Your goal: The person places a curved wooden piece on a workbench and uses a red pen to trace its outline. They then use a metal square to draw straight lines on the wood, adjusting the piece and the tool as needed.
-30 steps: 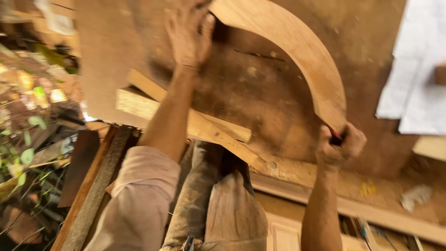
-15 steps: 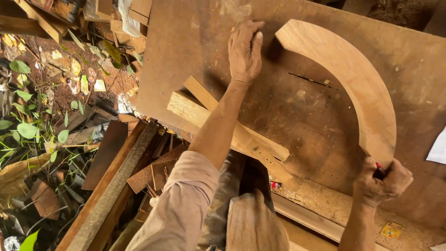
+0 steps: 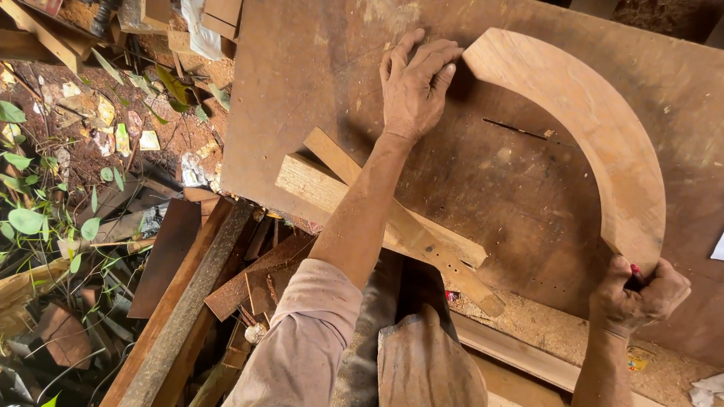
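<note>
Fingers of the left hand [image 3: 415, 87] lie nearly flat and close together on the brown board [image 3: 302, 90], their tips pressed against the upper end of the curved wooden piece [image 3: 596, 128], gripping nothing, only bracing it. That piece, a broad pale arc sawn from plank, lies flat on the board and sweeps from the left hand's fingertips round to the right and down to the lower right, where its other end meets the right hand [image 3: 637, 294]. The right hand is curled into a tight fist at that lower end, closed around something slim with a red tip [image 3: 635, 268] (a pencil or a small tool, I cannot tell which), which touches the arc's end edge. The left forearm reaches across two pale wooden slats [image 3: 324, 181] that lie crossed on the board's near edge, one of them dotted with small holes. A pinkish sleeve [image 3: 309, 332] covers the upper arm. A thin dark slot [image 3: 516, 130] shows in the board inside the arc's curve. Sawdust [image 3: 543, 324] lies thick along the ledge below the board. To the left, down on the reddish ground, rusty metal bars [image 3: 188, 301], wood offcuts, scraps and green leaves [image 3: 26, 221] are scattered about.
</note>
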